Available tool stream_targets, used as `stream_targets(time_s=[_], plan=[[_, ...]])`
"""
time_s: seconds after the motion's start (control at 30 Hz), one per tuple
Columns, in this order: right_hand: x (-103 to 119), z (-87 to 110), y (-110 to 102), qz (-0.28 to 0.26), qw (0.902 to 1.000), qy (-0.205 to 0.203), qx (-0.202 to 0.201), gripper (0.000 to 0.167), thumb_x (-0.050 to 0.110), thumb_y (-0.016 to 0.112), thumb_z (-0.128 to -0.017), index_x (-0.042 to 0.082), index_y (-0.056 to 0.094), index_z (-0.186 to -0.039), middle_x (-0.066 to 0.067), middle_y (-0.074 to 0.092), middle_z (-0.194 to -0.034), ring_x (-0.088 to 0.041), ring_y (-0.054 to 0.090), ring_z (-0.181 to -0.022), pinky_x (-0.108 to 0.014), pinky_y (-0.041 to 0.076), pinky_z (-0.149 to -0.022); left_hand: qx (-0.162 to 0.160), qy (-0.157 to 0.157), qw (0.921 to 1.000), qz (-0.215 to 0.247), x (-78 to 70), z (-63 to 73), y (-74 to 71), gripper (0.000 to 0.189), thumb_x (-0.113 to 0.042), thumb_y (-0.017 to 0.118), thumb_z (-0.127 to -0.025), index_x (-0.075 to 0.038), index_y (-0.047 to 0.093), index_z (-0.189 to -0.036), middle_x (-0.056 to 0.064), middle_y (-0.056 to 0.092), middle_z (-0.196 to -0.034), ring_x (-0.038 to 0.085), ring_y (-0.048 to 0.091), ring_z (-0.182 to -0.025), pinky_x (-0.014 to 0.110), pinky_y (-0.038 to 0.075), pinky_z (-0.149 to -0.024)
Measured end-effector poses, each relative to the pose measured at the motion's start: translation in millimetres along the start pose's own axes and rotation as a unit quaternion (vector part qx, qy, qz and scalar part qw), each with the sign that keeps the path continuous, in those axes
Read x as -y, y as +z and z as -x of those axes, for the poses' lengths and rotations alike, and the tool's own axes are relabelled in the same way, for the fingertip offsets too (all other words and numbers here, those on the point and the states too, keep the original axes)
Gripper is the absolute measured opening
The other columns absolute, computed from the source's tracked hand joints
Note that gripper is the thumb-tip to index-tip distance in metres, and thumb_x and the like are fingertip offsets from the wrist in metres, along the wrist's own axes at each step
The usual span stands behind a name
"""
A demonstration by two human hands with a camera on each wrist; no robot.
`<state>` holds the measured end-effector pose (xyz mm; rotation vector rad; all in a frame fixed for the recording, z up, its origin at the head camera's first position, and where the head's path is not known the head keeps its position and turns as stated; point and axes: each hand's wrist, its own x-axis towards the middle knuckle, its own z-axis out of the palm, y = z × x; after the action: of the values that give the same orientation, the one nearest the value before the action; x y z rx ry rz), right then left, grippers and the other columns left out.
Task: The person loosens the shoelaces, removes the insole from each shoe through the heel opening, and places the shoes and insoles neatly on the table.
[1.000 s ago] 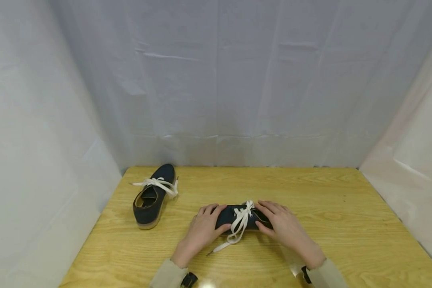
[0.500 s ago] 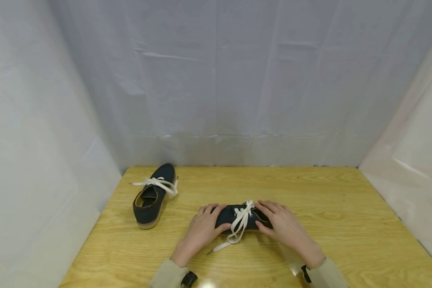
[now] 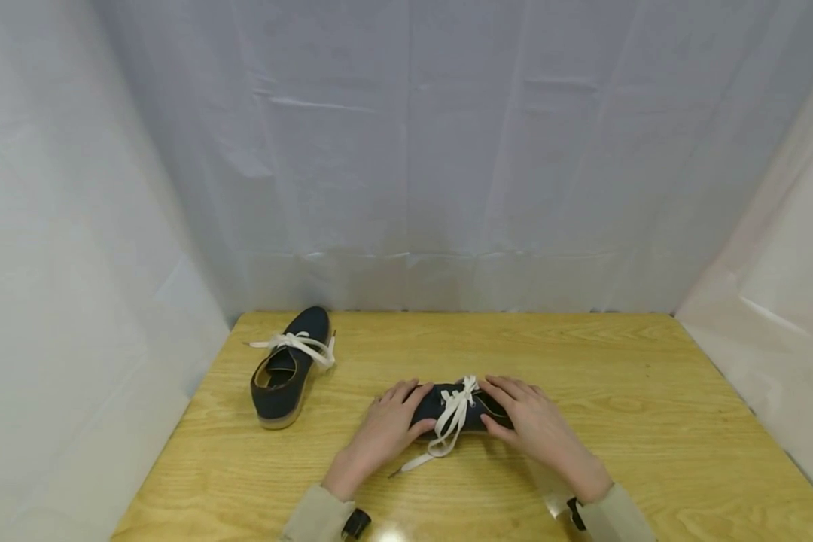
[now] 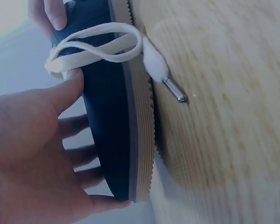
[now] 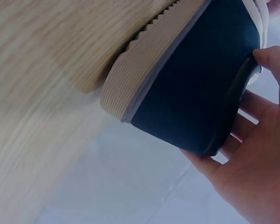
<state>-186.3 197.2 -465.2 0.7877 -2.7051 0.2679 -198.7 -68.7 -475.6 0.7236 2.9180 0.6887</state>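
A dark navy lace-up shoe (image 3: 428, 406) lies sideways across the table, toe to the left. My left hand (image 3: 382, 429) holds it round the toe, thumb on the near side and fingers on the far side. At the heel end, my right hand (image 3: 538, 429) grips the shoe around its opening; in the right wrist view the thumb touches the collar. A white shoelace (image 3: 455, 414) is tied on top, and its loop and metal-tipped end (image 4: 175, 90) hang over the near side. The ribbed tan sole (image 4: 142, 140) faces the tabletop. Both hands partly cover the shoe.
A matching navy shoe (image 3: 278, 399) stands at the table's left edge, toe pointing away, its white lace tied. The wooden table (image 3: 616, 376) is enclosed by pale sheeting (image 3: 406, 150) at the back and both sides.
My left hand has shifted slightly to the right along the toe. The right hand and both shoes look practically unmoved.
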Motion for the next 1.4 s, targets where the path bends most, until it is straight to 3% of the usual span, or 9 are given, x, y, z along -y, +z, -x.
stream_targets(time_s=[0.13, 0.23, 0.47, 0.57, 0.87, 1.1, 1.23, 1.4], plan=[[-1, 0.2, -4, -0.036, 0.999, 0.018, 0.019, 0.064, 0.044, 0.069, -0.096, 0.014, 0.052, -0.15, -0.015, 0.056, -0.145, -0.038, 0.056, -0.129, -0.061, 0.046, -0.103, 0.011, 0.022, 0.9997, -0.008, -0.8, 1.2, 2.1, 0.063, -0.042, 0.056, -0.103, -0.017, 0.04, -0.157, 0.016, 0.035, -0.161, 0.04, 0.031, -0.148, 0.069, 0.028, -0.113], [0, -2.5, -8, -0.057, 0.9983, 0.015, 0.004, 0.063, 0.044, 0.068, -0.096, 0.017, 0.052, -0.15, -0.015, 0.053, -0.148, -0.038, 0.055, -0.131, -0.062, 0.045, -0.103, 0.014, 0.031, 0.9992, -0.022, -1.9, 2.9, 3.7, 0.063, -0.042, 0.053, -0.104, -0.017, 0.036, -0.159, 0.015, 0.032, -0.163, 0.038, 0.029, -0.15, 0.068, 0.026, -0.114], [11, -23.1, -14, -0.044, 0.9927, -0.087, -0.07, 0.036, 0.024, 0.077, -0.091, 0.017, 0.072, -0.126, -0.01, 0.067, -0.131, -0.031, 0.063, -0.12, -0.052, 0.053, -0.097, 0.012, 0.029, 0.998, -0.054, -3.9, 3.9, 7.0, 0.063, -0.044, 0.049, -0.106, -0.02, 0.032, -0.161, 0.014, 0.029, -0.165, 0.036, 0.028, -0.151, 0.067, 0.027, -0.115], [17, -31.3, -14, -0.042, 0.9894, -0.121, -0.069, 0.031, 0.02, 0.078, -0.09, 0.015, 0.075, -0.121, -0.008, 0.07, -0.125, -0.031, 0.064, -0.119, -0.05, 0.053, -0.097, 0.015, 0.028, 0.9983, -0.05, -3.4, 4.1, 7.6, 0.063, -0.044, 0.049, -0.106, -0.02, 0.031, -0.161, 0.014, 0.028, -0.165, 0.036, 0.027, -0.151, 0.067, 0.028, -0.114], [21, -36.1, -11, -0.067, 0.9842, -0.154, -0.057, 0.018, 0.018, 0.085, -0.08, 0.021, 0.077, -0.096, -0.002, 0.072, -0.116, -0.029, 0.063, -0.118, -0.047, 0.053, -0.098, 0.015, 0.031, 0.9988, -0.034, -1.8, 3.9, 6.5, 0.063, -0.044, 0.049, -0.106, -0.021, 0.031, -0.161, 0.013, 0.028, -0.165, 0.035, 0.026, -0.152, 0.067, 0.027, -0.115], [21, -32.6, -9, -0.063, 0.9882, -0.138, -0.025, 0.014, 0.026, 0.084, -0.082, 0.023, 0.075, -0.094, -0.003, 0.07, -0.12, -0.028, 0.061, -0.121, -0.048, 0.052, -0.099, 0.019, 0.033, 0.9989, -0.029, -1.6, 3.9, 5.9, 0.063, -0.044, 0.049, -0.106, -0.022, 0.031, -0.161, 0.013, 0.028, -0.165, 0.035, 0.026, -0.152, 0.067, 0.026, -0.115], [23, -33.2, -8, -0.061, 0.9899, -0.124, -0.032, 0.01, 0.03, 0.081, -0.086, 0.024, 0.073, -0.088, 0.0, 0.071, -0.113, -0.025, 0.062, -0.118, -0.045, 0.051, -0.1, 0.017, 0.032, 0.9989, -0.031, -1.1, 3.7, 6.9, 0.062, -0.044, 0.049, -0.106, -0.022, 0.03, -0.161, 0.013, 0.028, -0.165, 0.035, 0.026, -0.152, 0.067, 0.026, -0.115], [25, -34.7, -5, -0.037, 0.9917, -0.114, -0.046, 0.022, 0.023, 0.085, -0.083, 0.019, 0.073, -0.101, 0.001, 0.069, -0.107, -0.023, 0.063, -0.111, -0.045, 0.053, -0.096, 0.011, 0.035, 0.999, -0.027, -1.1, 4.5, 7.2, 0.062, -0.043, 0.05, -0.106, -0.022, 0.031, -0.161, 0.013, 0.028, -0.165, 0.035, 0.025, -0.152, 0.068, 0.025, -0.115]])
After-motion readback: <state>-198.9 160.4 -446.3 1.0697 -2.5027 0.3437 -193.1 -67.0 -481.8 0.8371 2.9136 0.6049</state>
